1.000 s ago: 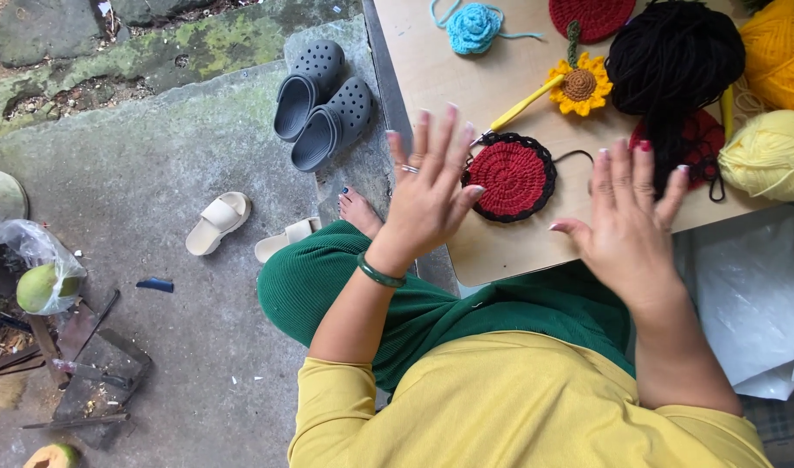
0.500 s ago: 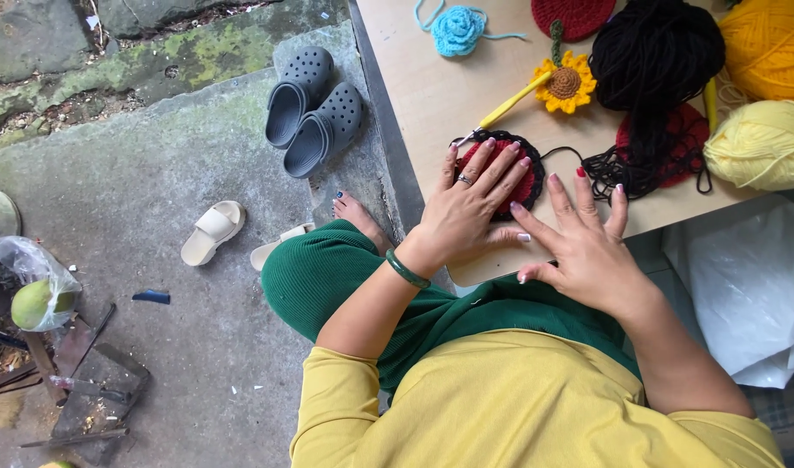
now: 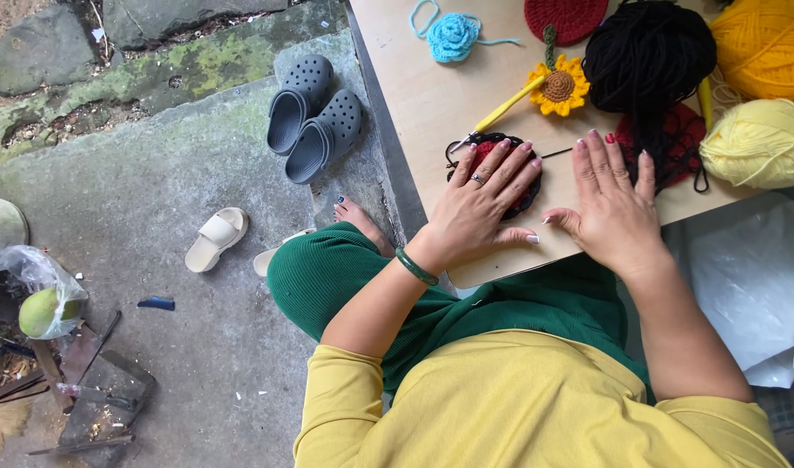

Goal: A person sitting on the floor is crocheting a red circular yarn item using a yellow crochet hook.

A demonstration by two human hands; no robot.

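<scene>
The person wears a mustard-yellow top with long sleeves pushed up past the elbows, filling the lower middle and lower right of the frame, its fabric soft and lightly creased. Below the table edge, at centre, loose dark green trousers of a finely ribbed knit cover the legs. The left hand (image 3: pixel 479 204), near the middle of the frame, carries a thin silver ring on one finger and a slim dark green bangle at the wrist. The right hand (image 3: pixel 615 208), just to its right, shows no ring. Nails on both hands are painted pale pink. At centre left a bare foot shows dark-painted toenails
</scene>
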